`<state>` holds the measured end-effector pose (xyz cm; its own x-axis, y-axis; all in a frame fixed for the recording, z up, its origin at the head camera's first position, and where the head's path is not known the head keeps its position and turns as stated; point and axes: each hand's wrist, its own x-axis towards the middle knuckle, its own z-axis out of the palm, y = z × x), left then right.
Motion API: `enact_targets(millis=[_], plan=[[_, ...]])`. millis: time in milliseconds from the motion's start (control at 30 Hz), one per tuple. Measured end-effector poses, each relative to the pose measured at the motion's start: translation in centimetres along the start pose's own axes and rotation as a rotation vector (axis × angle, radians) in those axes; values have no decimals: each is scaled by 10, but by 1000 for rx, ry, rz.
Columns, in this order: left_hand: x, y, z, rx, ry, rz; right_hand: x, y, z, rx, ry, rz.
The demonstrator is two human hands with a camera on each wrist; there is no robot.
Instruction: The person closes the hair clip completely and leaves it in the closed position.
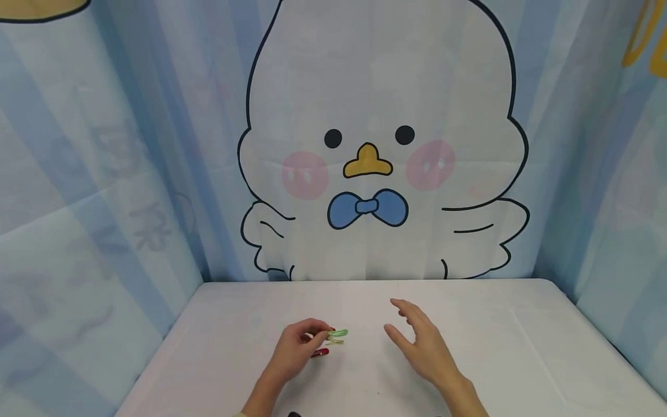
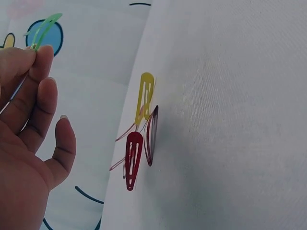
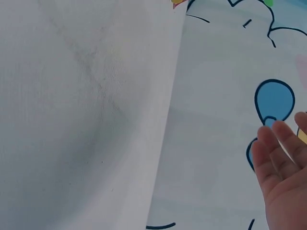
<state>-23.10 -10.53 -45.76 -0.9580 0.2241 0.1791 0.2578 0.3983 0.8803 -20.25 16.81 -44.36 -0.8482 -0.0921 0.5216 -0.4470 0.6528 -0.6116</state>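
My left hand [image 1: 298, 347] pinches a green snap hair clip [image 2: 47, 29] between thumb and fingertip, holding it up above the table. Below it in the left wrist view lie a yellow hair clip [image 2: 145, 96], a red one [image 2: 134, 160] and a dark red one [image 2: 152, 139], close together and overlapping, with more reddish clips partly hidden behind them. In the head view the left hand covers most of this group. To the right, my right hand [image 1: 427, 350] hovers over the table, fingers extended and thumb apart, holding nothing.
The white table [image 1: 510, 359] runs back to a curtain [image 1: 365, 249] printed with a cartoon duck. Striped blue curtains hang at both sides. A small dark thing [image 1: 294, 414] shows at the bottom edge of the head view, mostly cut off.
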Motion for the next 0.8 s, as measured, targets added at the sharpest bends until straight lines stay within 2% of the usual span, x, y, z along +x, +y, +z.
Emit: enact_targets(millis=[133,333,500,600,800], plan=[[1,4,3,-40,-8,11,2,-2,6,20,18,-19],[1,9,9,-120,-27,-2,3,-3,17,65,80,-114],[1,11,18,-106,-13,19,2,-5,24,145,110,-164],[3,13,22,-101,-1,24,1,-7,28,201,101,-156],[3,17,28,-141,3,18,-3,-14,34,283,52,-74]])
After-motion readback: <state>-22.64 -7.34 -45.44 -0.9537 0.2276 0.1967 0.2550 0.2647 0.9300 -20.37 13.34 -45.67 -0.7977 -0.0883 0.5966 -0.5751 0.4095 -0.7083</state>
